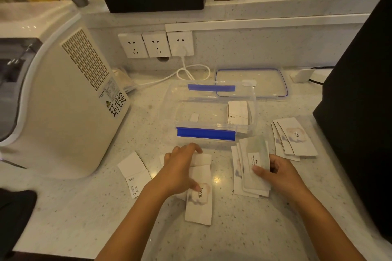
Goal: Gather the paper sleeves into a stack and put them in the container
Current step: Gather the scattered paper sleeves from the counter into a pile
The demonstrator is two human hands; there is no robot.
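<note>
Fingers of the left hand (180,167) are curled down over a small overlapping pile of paper sleeves (200,193), thumb pressing near the printed patch and fingertips hooked over the far end, so the hand is closed on that pile against the table (244,229). Fingers of the right hand (277,172) are pinched on a second, fanned bunch of sleeves (252,167), thumb on top and the other fingers tucked beneath its right edge.

The step in hand looks like the gathering: two part-stacks are being squared, and neither has gone into the container (214,112). The next move probably calls for bringing one bunch onto the other, aligning the edges, then sweeping in the strays before lifting the whole stack over the near wall.

Beyond the left fingertips, just ahead, sits the clear container with its blue clip facing the hands; a few sleeves (238,112) already stand at its right end. Its lid (252,82) lies flat further back. Left of the left fingers, a loose folded sleeve (134,174) lies apart on the table. Ahead and to the right of the right fingers, another fanned group (294,137) lies near but not touching the held bunch.
</note>
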